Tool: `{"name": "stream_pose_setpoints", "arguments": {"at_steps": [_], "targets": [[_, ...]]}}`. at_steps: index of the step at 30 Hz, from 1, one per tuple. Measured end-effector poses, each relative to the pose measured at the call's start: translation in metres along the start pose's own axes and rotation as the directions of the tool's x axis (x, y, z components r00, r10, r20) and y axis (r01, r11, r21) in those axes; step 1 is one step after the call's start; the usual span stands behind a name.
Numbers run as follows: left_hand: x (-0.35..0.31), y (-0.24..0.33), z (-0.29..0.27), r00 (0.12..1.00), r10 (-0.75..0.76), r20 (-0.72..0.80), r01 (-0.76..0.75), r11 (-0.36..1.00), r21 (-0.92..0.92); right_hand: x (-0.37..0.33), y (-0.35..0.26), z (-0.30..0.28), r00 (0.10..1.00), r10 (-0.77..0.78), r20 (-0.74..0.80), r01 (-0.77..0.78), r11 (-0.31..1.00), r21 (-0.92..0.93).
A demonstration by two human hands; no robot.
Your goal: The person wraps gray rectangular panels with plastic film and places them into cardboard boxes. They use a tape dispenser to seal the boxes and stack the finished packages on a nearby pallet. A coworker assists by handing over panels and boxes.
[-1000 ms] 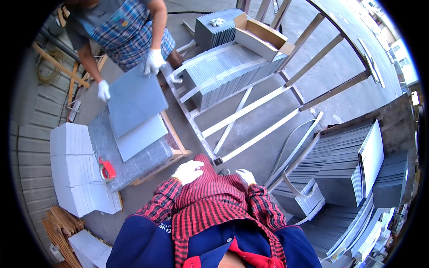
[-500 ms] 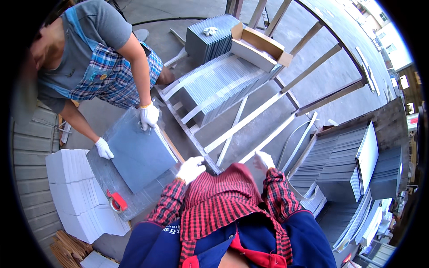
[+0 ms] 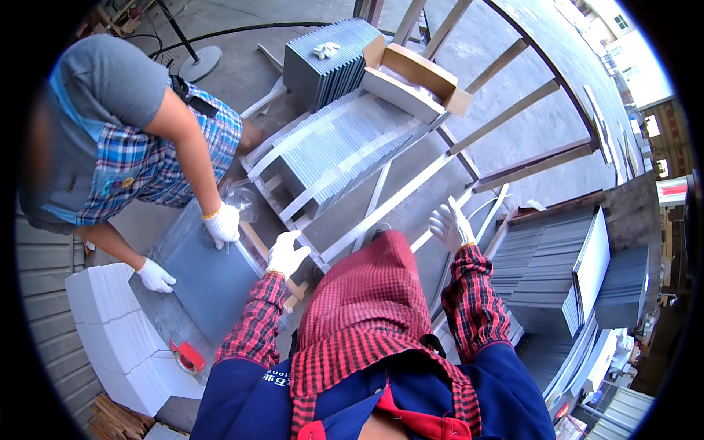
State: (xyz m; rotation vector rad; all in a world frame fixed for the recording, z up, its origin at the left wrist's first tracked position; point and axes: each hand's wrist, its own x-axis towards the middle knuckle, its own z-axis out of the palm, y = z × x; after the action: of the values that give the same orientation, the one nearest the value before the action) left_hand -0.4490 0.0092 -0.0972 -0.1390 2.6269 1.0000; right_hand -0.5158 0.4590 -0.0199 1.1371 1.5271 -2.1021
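Note:
Both my hands wear white gloves and hold nothing. My left hand [image 3: 287, 255] hovers beside the right edge of a flat grey stone slab [image 3: 213, 275], its fingers apart. Out in front to the right, my right hand [image 3: 452, 224] is spread over the metal bars of a frame [image 3: 385, 209]. The slab lies on a worktable, and another person [image 3: 110, 88] in a blue checked apron rests two white-gloved hands on it, one at its left edge and one near its far edge. By the slab's near side sits a red tape dispenser [image 3: 189, 357].
Strapped grey slabs [image 3: 345, 139] stand on the frame, with an open cardboard box [image 3: 411, 84] on top. More slabs [image 3: 546, 257] fill a rack at right. White boxes or foam blocks [image 3: 110, 315] stack at left, above brown cardboard strips [image 3: 117, 414].
My two hands have lifted forward and farther apart, the left one moving left and the right one outward. The view has turned, so the other person and slab sit farther left.

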Motion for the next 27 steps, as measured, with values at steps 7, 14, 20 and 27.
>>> {"name": "stream_pose_setpoints", "arguments": {"at_steps": [7, 14, 20, 27], "targets": [[0.107, 0.014, -0.008, 0.987, -0.125, -0.105, 0.140, 0.979, 0.150, 0.150, -0.088, 0.033, 0.998, -0.023, -0.053, 0.016, 0.990, -0.142], [0.246, 0.055, 0.002, 0.949, -0.310, -0.060, 0.314, 0.914, 0.258, 0.358, -0.122, 0.048, 0.966, -0.244, -0.089, 0.246, 0.969, 0.013], [0.364, 0.049, 0.034, 0.978, -0.140, -0.156, 0.184, 0.930, 0.319, 0.403, -0.131, 0.040, 0.882, -0.435, -0.184, 0.417, 0.900, -0.130], [0.393, 0.044, 0.052, 0.970, -0.130, -0.205, 0.203, 0.899, 0.389, 0.324, -0.202, 0.036, 0.982, -0.181, 0.056, 0.179, 0.982, 0.054]]}}
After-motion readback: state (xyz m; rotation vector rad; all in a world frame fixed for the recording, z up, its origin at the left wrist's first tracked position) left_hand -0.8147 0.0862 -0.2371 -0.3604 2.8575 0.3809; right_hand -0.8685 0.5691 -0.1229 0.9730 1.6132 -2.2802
